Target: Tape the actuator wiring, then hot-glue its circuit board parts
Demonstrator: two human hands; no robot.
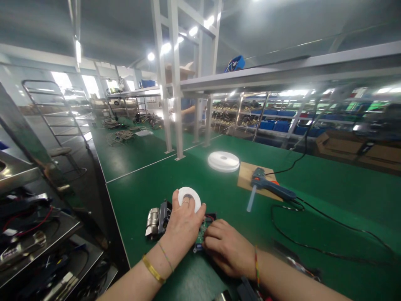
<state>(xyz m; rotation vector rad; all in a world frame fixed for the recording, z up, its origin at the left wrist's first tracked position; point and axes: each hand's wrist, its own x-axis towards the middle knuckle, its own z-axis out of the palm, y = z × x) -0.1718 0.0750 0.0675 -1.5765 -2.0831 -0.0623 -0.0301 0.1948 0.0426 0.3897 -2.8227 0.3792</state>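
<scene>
- left hand (181, 228) curled round a small white tape roll (189, 197), resting on the gadget (163, 219) on the green table (219, 196)
- right hand (227, 248) knuckled down on its circuit board (202, 234); can't tell what it grips

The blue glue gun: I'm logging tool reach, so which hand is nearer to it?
Right. The right hand rests on the circuit board, apart from the glue gun lying up and to its right. The left hand, holding a small white tape roll, is farther left.
</scene>
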